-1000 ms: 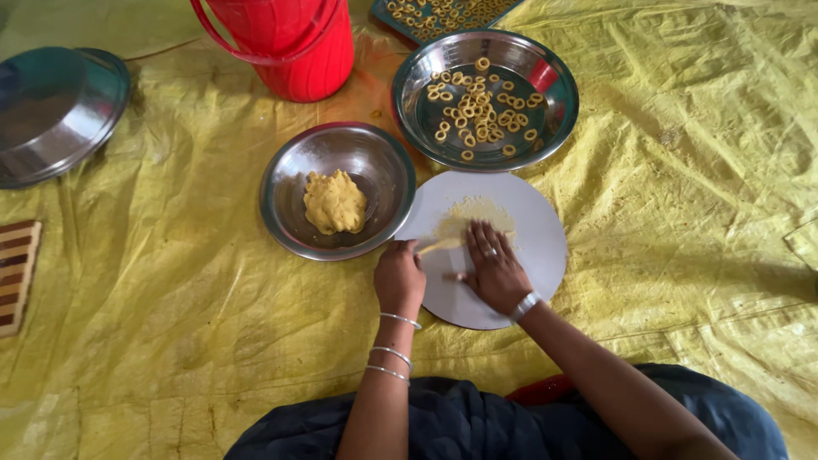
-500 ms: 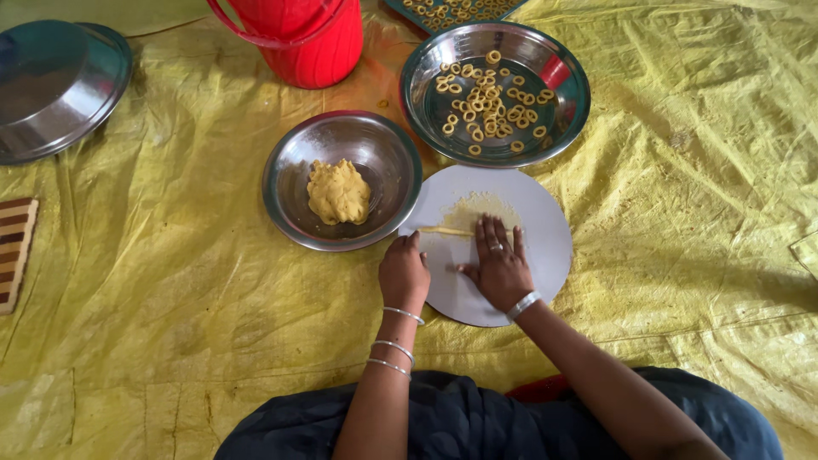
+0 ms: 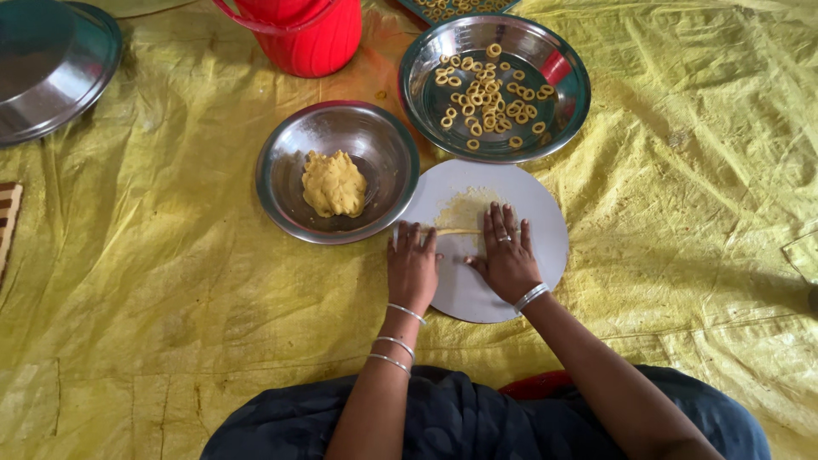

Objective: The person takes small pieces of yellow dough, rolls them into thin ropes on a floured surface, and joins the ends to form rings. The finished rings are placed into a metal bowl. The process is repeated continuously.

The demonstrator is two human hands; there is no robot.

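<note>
Nearest: dark blue cloth [image 3: 477, 417] over lap, at bottom edge. Left hand [image 3: 412, 266] and right hand [image 3: 506, 254] flat, palms down, fingers open, side by side on round white board [image 3: 545, 255]. Thin yellow dough strip [image 3: 456, 231] under fingertips of both, clamped by neither. Beyond, left: steel bowl [image 3: 281, 183] with yellow dough lump [image 3: 334, 183], touching board edge. Farther: steel plate [image 3: 443, 128] with small dough rings [image 3: 490, 94]. Far: red bucket [image 3: 311, 34]; steel lid [image 3: 51, 72] far left. Yellow sheet [image 3: 682, 170] under all.
</note>
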